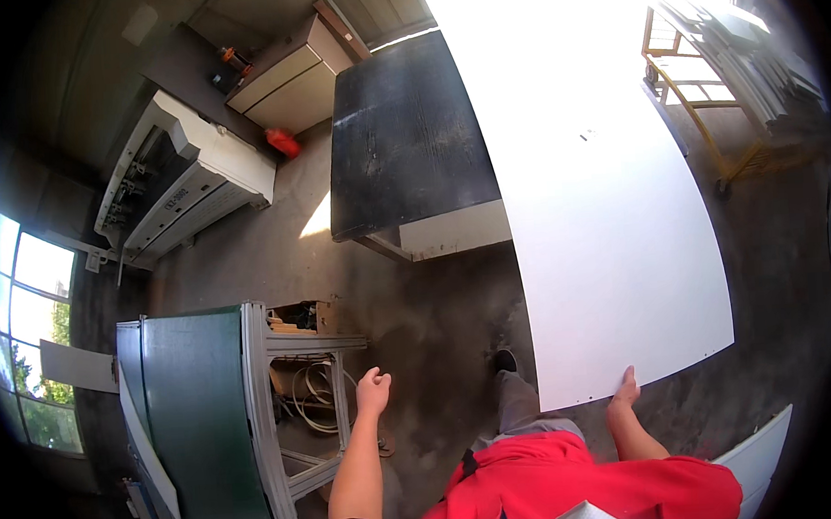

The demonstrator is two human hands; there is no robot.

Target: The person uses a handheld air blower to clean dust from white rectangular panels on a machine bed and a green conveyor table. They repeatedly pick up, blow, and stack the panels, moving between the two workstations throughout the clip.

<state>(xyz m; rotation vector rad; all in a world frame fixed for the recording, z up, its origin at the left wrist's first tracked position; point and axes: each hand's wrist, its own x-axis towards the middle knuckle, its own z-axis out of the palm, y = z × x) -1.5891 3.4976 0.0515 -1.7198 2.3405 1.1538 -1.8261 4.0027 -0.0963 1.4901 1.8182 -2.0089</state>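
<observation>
Carrying step — right hand [624, 387] grips near edge of white panel [600, 203], left hand [374, 391] free, seemingly half-curled, beside it — next needs second grip.

A large plain white board [600, 203] was held at its near edge by the right hand [623, 389]. The person wore a bright red shirt [578, 486] and grey trousers [517, 400]. A table [404, 133] had a black, streaky top. A machine [194, 421] was dark green with a pale grey frame. The floor [427, 306] was mottled grey-brown, with a small red object [283, 142] on it.
</observation>
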